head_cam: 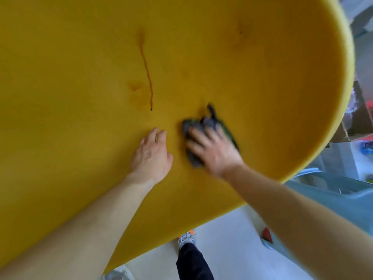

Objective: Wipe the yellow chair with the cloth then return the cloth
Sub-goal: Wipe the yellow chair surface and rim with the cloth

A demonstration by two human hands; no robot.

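The yellow chair (222, 57) fills most of the head view, its curved rim running down the right side. A thin brown streak (147, 71) and faint smudges mark its surface at upper centre. A dark grey cloth (198, 126) lies bunched on the chair right of centre. My right hand (214, 150) presses flat on the cloth, fingers spread over it, blurred by motion. My left hand (151, 154) rests on the bare yellow surface just left of the cloth, fingers loosely curled, holding nothing.
Below the chair's edge is pale floor (222, 239) with my shoe (186, 238) and dark trouser leg. A translucent blue-grey plastic item (333, 195) stands at the right under the rim. Cardboard boxes and clutter (361, 118) sit further right.
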